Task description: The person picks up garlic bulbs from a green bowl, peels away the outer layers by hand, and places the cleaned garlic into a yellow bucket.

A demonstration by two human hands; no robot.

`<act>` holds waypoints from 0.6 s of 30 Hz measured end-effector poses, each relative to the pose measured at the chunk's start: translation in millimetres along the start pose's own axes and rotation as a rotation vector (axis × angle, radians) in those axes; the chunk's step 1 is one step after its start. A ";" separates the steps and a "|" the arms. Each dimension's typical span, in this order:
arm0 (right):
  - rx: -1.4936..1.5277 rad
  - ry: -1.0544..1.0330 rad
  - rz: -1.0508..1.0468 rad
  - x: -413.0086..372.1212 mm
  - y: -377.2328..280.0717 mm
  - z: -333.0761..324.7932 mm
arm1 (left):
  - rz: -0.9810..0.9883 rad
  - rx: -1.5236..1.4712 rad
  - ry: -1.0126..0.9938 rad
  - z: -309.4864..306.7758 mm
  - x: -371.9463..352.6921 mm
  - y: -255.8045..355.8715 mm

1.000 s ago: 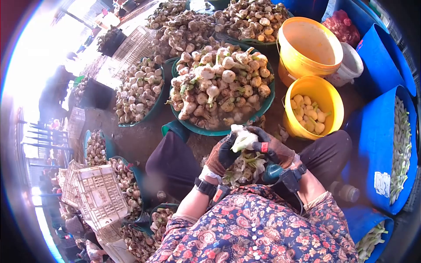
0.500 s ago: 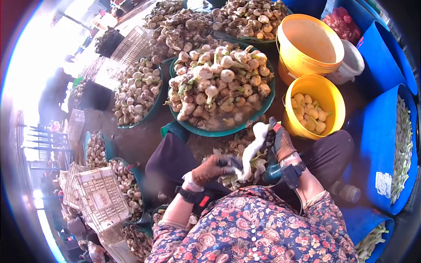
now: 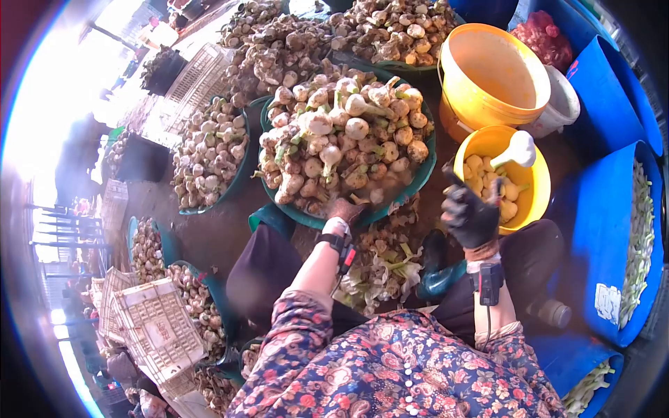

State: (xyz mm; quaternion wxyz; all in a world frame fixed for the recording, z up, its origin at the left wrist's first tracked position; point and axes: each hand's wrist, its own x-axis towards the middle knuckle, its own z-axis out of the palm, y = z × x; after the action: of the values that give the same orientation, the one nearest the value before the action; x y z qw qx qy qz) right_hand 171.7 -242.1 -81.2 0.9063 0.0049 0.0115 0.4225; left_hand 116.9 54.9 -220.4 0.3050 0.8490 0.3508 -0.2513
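The gloved right hand [image 3: 470,216] is spread open and holds nothing. A peeled white bulb [image 3: 519,148] hangs clear of it above the small yellow bucket [image 3: 543,188]. The left hand [image 3: 346,209] is at the near edge of the green basin [image 3: 420,182] heaped with unpeeled bulbs [image 3: 348,132], and its grip cannot be made out.

Peeled white bulb [image 3: 519,148], stem pointing left, mid-air over small yellow bucket [image 3: 538,182]
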 end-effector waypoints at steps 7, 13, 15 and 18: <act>-1.033 0.701 0.050 12.5 52.5 -53.6 | 0.369 -0.258 0.072 14.7 -28.8 24.7; -1.810 0.647 -0.091 8.5 84.9 -48.5 | 0.721 0.035 0.226 -13.5 -140.3 54.5; -1.762 0.641 -0.053 7.0 82.8 -38.8 | 0.761 0.007 0.221 -16.8 -149.5 52.2; -1.533 0.497 -0.063 1.9 78.8 -29.0 | 0.762 -0.105 0.151 -28.0 -165.3 54.4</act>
State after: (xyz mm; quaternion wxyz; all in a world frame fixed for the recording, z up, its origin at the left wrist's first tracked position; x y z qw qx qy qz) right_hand 111.8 -190.0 -108.8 0.6399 -0.7128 -0.0800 0.2756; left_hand 59.9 -29.6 -76.7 0.3928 0.9177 0.0444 -0.0388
